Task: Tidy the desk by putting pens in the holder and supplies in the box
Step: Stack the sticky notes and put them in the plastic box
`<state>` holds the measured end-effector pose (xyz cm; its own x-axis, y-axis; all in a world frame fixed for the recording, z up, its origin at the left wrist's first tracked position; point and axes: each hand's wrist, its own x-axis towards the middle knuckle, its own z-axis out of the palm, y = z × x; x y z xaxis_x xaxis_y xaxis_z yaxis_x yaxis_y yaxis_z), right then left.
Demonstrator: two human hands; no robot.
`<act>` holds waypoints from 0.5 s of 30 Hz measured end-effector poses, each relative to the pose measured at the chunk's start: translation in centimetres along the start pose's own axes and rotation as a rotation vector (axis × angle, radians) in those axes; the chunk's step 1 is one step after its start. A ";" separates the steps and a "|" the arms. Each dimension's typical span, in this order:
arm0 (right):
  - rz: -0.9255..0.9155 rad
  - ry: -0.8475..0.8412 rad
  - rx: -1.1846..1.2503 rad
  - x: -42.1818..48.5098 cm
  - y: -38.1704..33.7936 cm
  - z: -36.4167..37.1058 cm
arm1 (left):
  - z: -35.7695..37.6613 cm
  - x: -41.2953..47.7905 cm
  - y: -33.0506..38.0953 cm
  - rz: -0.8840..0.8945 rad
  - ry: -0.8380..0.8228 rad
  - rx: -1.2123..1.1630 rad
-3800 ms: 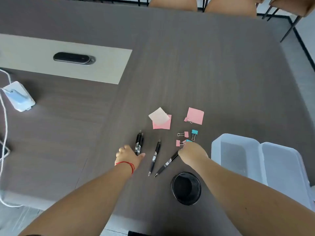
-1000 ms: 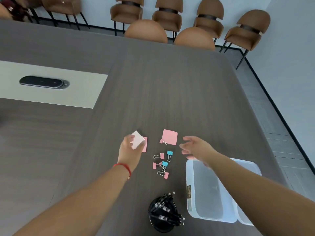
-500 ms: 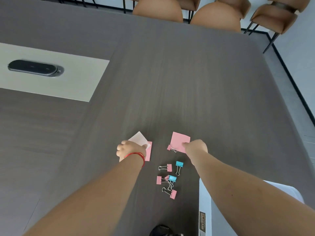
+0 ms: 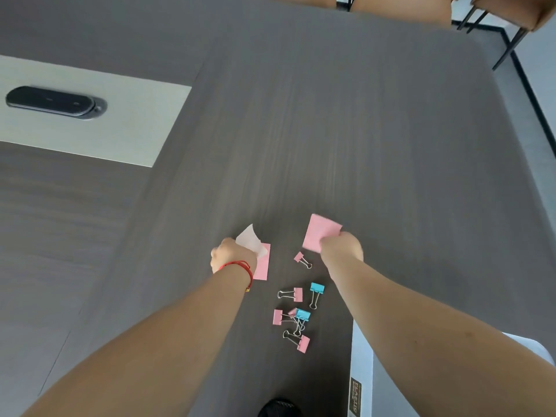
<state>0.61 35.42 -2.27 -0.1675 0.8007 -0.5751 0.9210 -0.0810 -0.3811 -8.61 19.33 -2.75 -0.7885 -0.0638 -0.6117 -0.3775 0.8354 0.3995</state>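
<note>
My left hand (image 4: 231, 256), with a red string at the wrist, pinches a pale sticky note (image 4: 250, 240) that curls up off a pink sticky pad (image 4: 262, 264) lying on the dark table. My right hand (image 4: 341, 247) grips the near edge of a second pink sticky pad (image 4: 319, 231), tilted up from the table. Several pink and blue binder clips (image 4: 296, 314) lie scattered between my forearms. The clear plastic box (image 4: 361, 371) shows at the lower right, partly hidden by my right arm. Only the black rim of the pen holder (image 4: 278, 408) peeks in at the bottom edge.
A pale inset panel (image 4: 129, 121) with a black oval power hatch (image 4: 52, 101) sits at the left of the table. Brown chairs (image 4: 400, 7) stand past the far edge. The table's right edge drops to the floor (image 4: 538, 94).
Both hands reached forward and took hold of paper: the left now lifts the pale note, the right has raised the pink pad off the small pink clip that lay under it. Camera tilted down.
</note>
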 end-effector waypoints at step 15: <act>-0.378 -0.505 -0.413 -8.4 -2.8 1.3 | -2.8 -1.1 -3.8 0.156 -0.735 -0.679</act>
<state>-1.00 28.13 2.67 -0.5475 0.3527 -0.7588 0.8094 0.4536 -0.3731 -7.65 14.68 -1.69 -0.4445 0.5627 -0.6970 -0.6728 0.3040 0.6744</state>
